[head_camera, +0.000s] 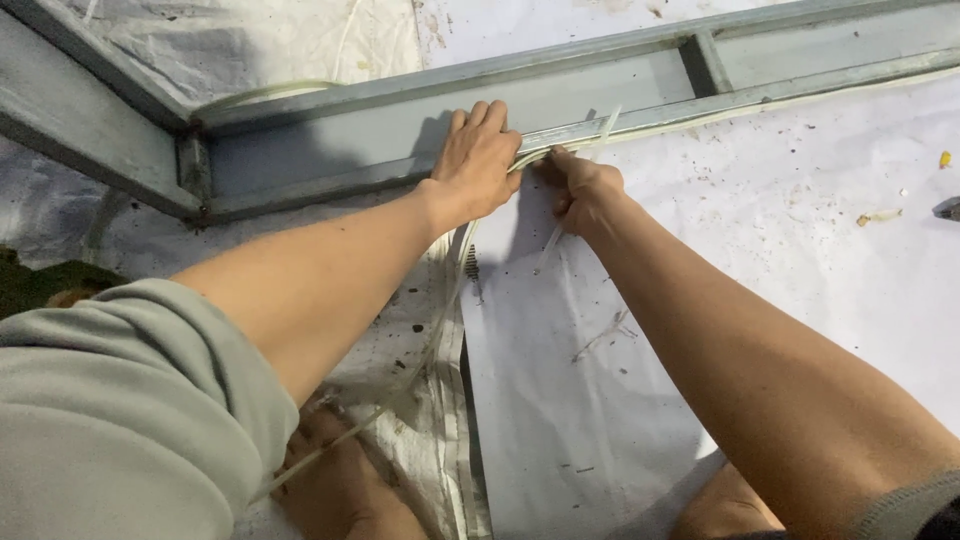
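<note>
A pale, translucent sealing strip (432, 335) runs along the lower edge of a grey metal frame (600, 95), seated in the groove to the right, bending out of it between the two hands and trailing loose down over the white sheet (800, 260) towards the person's bare foot (335, 480). The left hand (478, 160) lies flat over the frame's lower rail, fingers close together and curled over the rail's edge, the palm pressing on the spot where the strip leaves the groove. Just beside it, the right hand (588, 192) is bunched into a loose fist with thumb and fingertips pinching the strip against the rail (exactly which fingers meet it cannot be told, since the knuckles hide them). A thin offcut of the same pale stuff sticks up past the right hand across the rail. The frame has a cross-piece (705, 62) up to the right and meets a slanted grey bar (80, 130) at the left corner. The sheet is creased and flecked with dark specks and small scraps; a grey sleeve (120, 410) covers the left upper arm.
</note>
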